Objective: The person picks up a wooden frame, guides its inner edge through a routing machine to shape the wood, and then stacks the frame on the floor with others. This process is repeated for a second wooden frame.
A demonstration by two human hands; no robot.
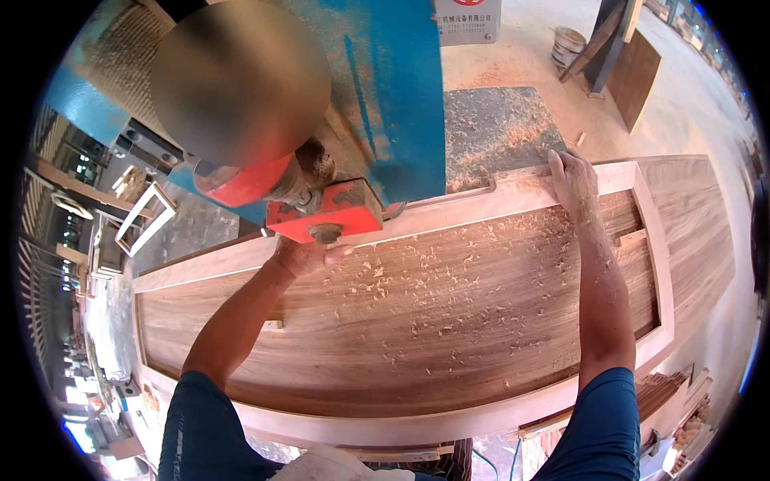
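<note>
A pale wooden frame point(473, 199) surrounds a brown wood-grain panel point(473, 321) strewn with shavings. My left hand point(301, 256) is on the far rail, under the red block point(325, 218) of a machine. Its thumb stretches to the right on the near side of the rail, and the block hides most of the other fingers. Farther right, my right hand point(576, 180) grips the same rail close to the frame's corner, fingers bent over the outer edge. The blue machine body point(393, 96) rises beyond the rail, with a grey shaving-covered table point(501, 128) beside it.
Another wood-grain panel point(698, 232) extends past the frame on the right. Stacked wood pieces point(674, 409) lie at the lower right. A bucket point(568, 46) and a leaning board point(638, 80) stand at the far right. At the left is a small white frame point(146, 218).
</note>
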